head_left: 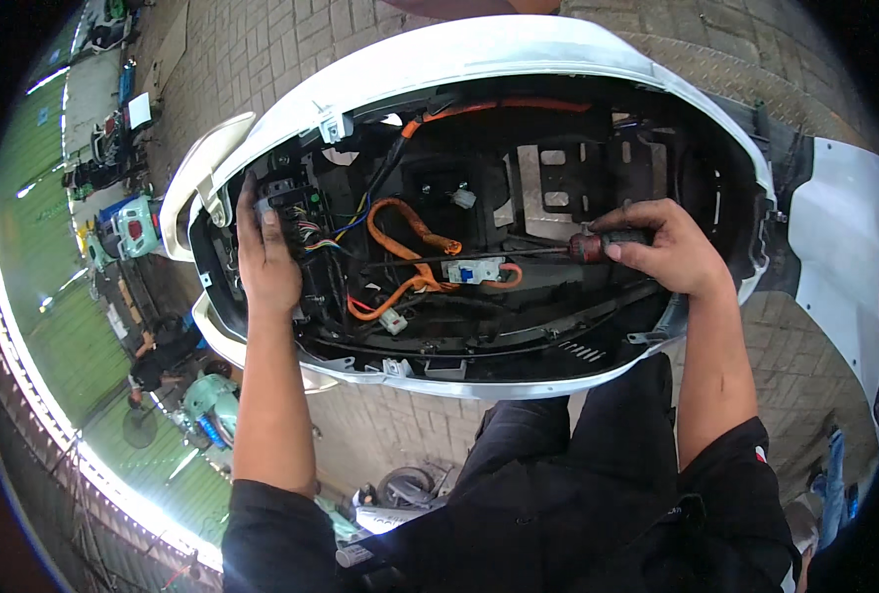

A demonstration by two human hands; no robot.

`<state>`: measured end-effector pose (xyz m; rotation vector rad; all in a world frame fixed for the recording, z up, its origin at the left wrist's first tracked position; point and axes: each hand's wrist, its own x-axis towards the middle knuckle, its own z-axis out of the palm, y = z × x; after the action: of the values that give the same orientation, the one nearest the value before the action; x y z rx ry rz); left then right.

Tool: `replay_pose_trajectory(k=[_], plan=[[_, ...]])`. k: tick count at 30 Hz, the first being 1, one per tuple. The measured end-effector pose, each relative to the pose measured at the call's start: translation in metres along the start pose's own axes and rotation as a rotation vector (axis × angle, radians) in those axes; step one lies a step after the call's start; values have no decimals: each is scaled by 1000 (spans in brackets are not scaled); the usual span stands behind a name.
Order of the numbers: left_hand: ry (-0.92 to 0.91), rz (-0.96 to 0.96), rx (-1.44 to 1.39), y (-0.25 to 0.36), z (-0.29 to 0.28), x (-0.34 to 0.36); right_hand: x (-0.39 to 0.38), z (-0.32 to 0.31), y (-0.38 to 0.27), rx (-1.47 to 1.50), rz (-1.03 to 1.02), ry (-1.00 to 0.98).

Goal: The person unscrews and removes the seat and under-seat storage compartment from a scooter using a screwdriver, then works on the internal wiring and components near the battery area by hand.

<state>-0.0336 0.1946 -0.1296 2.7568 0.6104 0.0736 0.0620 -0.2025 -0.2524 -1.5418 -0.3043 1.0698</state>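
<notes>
In front of me lies a white scooter body shell with an open dark interior full of wiring. My left hand rests at its left end with fingers extended against a black unit with multicoloured wires. My right hand grips a red-and-black screwdriver, its long shaft reaching leftward across the compartment. Thick orange cables loop near a small white breaker, just below the shaft. Where the screwdriver's tip sits among the dark wiring is hard to make out.
A white panel lies to the right over the paved floor. At the left are mint-green scooters, a green wall and another person. Jeans of someone show at the lower right.
</notes>
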Motion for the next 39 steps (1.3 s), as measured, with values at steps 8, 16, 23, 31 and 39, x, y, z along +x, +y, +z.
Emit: replay_pose_trajectory(k=[8, 16, 23, 31, 39], plan=[[61, -108, 39, -11, 1, -2, 21, -2, 13, 122, 75, -80], [85, -287, 252, -4, 6, -4, 24, -15, 25, 171, 138, -94], [84, -163, 197, -14, 3, -5, 10, -27, 36, 275, 169, 39], [57, -134, 228, -9, 1, -1, 6, -34, 62, 390, -48, 210], [41, -204, 41, -5, 1, -1, 36, -24, 38, 316, 14, 176]])
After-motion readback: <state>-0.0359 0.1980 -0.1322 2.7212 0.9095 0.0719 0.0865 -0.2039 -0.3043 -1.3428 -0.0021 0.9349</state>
